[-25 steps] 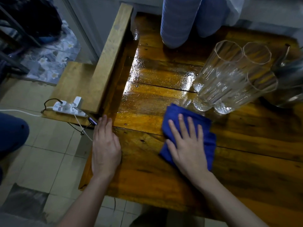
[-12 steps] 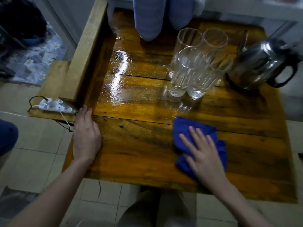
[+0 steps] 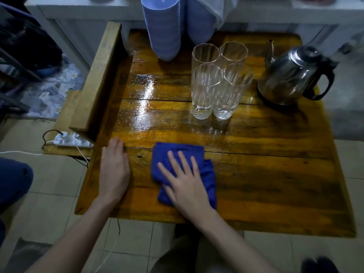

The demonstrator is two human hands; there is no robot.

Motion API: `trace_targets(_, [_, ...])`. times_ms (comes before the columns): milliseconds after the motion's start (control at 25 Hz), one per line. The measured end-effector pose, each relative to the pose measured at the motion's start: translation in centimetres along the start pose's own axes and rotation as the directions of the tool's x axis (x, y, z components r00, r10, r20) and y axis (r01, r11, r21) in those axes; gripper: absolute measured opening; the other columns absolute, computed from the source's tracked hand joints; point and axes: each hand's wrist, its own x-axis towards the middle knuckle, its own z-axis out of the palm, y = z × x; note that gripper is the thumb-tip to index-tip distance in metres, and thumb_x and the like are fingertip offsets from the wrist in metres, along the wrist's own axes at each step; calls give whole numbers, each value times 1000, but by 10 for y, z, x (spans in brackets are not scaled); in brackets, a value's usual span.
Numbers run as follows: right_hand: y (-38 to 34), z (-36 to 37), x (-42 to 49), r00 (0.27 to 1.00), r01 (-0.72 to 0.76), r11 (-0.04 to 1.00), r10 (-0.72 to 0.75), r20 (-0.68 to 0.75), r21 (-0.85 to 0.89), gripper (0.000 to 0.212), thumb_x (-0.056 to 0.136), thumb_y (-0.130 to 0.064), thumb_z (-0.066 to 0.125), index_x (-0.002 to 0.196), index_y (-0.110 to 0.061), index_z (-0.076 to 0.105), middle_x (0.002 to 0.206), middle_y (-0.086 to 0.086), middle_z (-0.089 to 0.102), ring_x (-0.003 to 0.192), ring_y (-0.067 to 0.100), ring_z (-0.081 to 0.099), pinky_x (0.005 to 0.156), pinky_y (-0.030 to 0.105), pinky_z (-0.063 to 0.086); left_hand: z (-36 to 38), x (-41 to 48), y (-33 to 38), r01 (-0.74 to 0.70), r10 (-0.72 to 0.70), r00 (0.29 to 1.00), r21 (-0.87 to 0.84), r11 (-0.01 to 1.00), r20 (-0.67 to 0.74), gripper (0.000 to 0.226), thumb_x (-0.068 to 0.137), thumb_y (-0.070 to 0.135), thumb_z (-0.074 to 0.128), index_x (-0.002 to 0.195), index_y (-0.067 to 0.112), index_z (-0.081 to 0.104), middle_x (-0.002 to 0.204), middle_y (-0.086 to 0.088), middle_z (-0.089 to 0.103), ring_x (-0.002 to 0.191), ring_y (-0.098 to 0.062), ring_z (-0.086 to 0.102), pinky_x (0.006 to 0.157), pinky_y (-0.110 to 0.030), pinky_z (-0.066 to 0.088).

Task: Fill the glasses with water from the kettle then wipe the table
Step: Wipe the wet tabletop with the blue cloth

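Several tall clear ribbed glasses (image 3: 218, 81) stand bunched together at the back middle of the wooden table (image 3: 266, 174). To their right sits a steel kettle (image 3: 293, 75) with a black handle. My right hand (image 3: 187, 186) lies flat with fingers spread, pressing a blue cloth (image 3: 181, 149) onto the table's near left part. Beside the cloth, my left hand (image 3: 114, 170) rests palm down at the left edge and holds nothing. A wet sheen (image 3: 143, 107) covers the boards beyond both hands.
Stacks of blue plastic cups (image 3: 163, 26) stand at the table's back edge, left of the glasses. A raised wooden plank (image 3: 100, 75) runs along the left side. A white power strip (image 3: 71, 139) with cables lies on a low shelf beside it. Tiled floor surrounds the table.
My right hand has slid the blue cloth away from the glasses toward the near edge, then leftward close to my left hand. My left hand has stayed at the left edge.
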Motion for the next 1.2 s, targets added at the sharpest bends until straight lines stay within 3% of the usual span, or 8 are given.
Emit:
trace_targets(160, [36,0,-55,991,130,992,-129,35,-2,70,86,-40,48,153,-33,25,163,4,18,151,25,13,116,48,11,13,-16,45,-377,377,916,-26,926,135,48,100,29,31,141,7,43,151,-11,38,143,-22,31,121,-39,16])
trace_targets(320, [125,-15,-99,971,-238,970,238,-10,54,67,90,-44,40,153,-36,21,164,-1,12,151,21,9,119,48,14,15,-13,48,-389,390,906,-43,920,165,55,100,39,28,146,11,37,155,-6,31,146,-16,21,121,-37,14])
trace_targets(480, [187,-33,-89,810,-582,810,585,-42,73,63,95,-55,20,154,-33,18,165,4,10,151,26,7,120,54,12,14,-13,50,-377,377,911,-35,926,167,55,99,40,28,146,13,36,156,-5,30,146,-15,20,121,-38,15])
trace_targets(600, [158,-29,-41,706,-696,713,701,-99,83,64,95,-52,24,154,-27,23,163,10,16,149,35,13,117,61,13,15,-12,48,-370,369,914,-22,929,167,56,98,40,30,146,12,36,156,-6,29,147,-15,20,122,-38,14])
trace_targets(800, [36,-10,-9,945,-315,948,317,-81,34,62,93,-48,37,152,-29,30,162,7,21,149,33,17,117,55,9,15,-12,46,-306,299,940,18,952,161,61,96,44,35,148,12,34,157,-7,28,148,-16,17,121,-45,14])
trace_targets(960, [26,1,-40,1000,18,1000,-18,-11,-11,63,92,-47,37,151,-29,31,162,5,23,149,27,21,115,47,15,14,-13,45,-307,308,938,-30,951,161,59,96,43,36,147,14,34,158,-4,26,148,-14,16,121,-43,12])
trace_targets(1040, [67,-3,-57,999,-34,999,33,-25,-25,63,89,-45,38,150,-30,33,161,4,26,147,26,26,114,46,19,8,-9,41,-314,325,929,-87,945,176,57,96,43,34,146,16,37,158,-3,26,148,-15,17,121,-45,13])
trace_targets(1200, [172,-27,-87,905,-422,906,423,-43,34,58,96,-48,26,152,-32,24,163,2,16,150,24,15,116,55,24,-8,18,-6,-243,239,963,18,970,127,59,94,45,32,142,12,42,154,-9,33,144,-25,28,119,-51,17])
